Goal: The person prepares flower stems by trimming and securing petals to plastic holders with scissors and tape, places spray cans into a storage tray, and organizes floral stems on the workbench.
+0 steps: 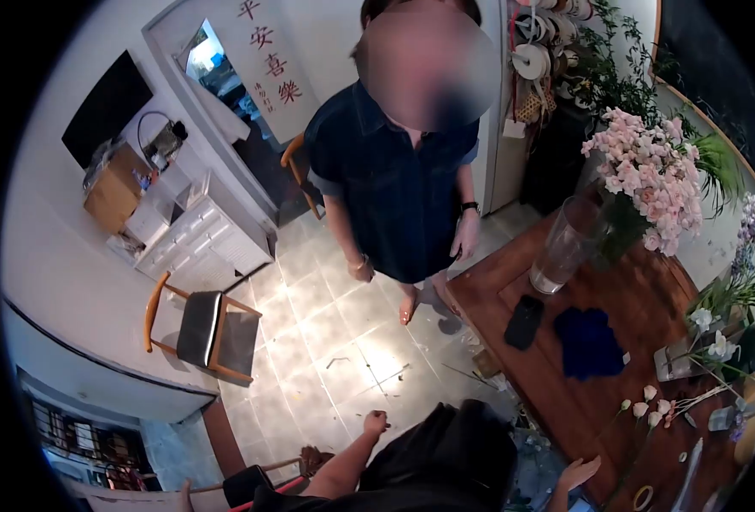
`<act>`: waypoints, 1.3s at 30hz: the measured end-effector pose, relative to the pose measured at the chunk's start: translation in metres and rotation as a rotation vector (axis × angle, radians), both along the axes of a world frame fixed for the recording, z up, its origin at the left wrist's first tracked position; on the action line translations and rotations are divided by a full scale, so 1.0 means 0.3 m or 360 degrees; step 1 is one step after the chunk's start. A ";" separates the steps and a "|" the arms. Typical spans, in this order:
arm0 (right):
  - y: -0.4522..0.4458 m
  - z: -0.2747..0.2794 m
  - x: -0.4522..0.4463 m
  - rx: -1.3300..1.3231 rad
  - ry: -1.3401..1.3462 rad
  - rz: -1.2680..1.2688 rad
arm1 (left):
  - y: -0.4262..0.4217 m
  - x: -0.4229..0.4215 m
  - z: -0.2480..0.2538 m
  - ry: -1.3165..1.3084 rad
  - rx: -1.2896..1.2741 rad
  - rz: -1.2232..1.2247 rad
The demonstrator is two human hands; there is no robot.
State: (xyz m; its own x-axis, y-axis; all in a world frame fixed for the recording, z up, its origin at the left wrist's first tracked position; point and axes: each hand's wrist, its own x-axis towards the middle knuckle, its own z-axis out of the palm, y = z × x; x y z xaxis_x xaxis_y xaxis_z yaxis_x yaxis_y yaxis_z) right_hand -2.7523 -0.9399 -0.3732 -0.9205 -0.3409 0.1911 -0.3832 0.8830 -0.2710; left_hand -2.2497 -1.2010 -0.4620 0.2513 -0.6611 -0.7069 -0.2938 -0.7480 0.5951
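**Cut pink flowers (651, 406) on a wooden bench (497, 294), both hands apart from the stems**

Flower work appears partly done: a pink bouquet (650, 175) stands massed on the bench beside a clear glass vase (562, 243), whereas the cut pink flowers lie ungathered on its nearer part, near a tape roll (650, 492). The left forearm extends forward beside black clothing (446, 452); the left hand (378, 421) is loosely curled, and whether it encloses anything small cannot be told. The right hand (579, 472) is spread at the bench edge, fingers extended and grasping nothing; contact with the wood is unclear. Opposite stands another person (390, 188), arms lowered.
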 end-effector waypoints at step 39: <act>-0.050 0.084 0.064 0.0249 -0.0011 -0.0129 | -0.066 0.080 -0.048 0.0031 -0.0224 0.0391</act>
State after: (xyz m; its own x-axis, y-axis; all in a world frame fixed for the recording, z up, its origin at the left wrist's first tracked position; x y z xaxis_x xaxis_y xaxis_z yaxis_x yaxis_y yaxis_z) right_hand -2.7329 -0.9550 -0.3480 -0.9473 -0.2906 0.1349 -0.3076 0.9426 -0.1301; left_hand -2.2256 -1.2207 -0.4765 0.4032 -0.6742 -0.6188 -0.1014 -0.7050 0.7020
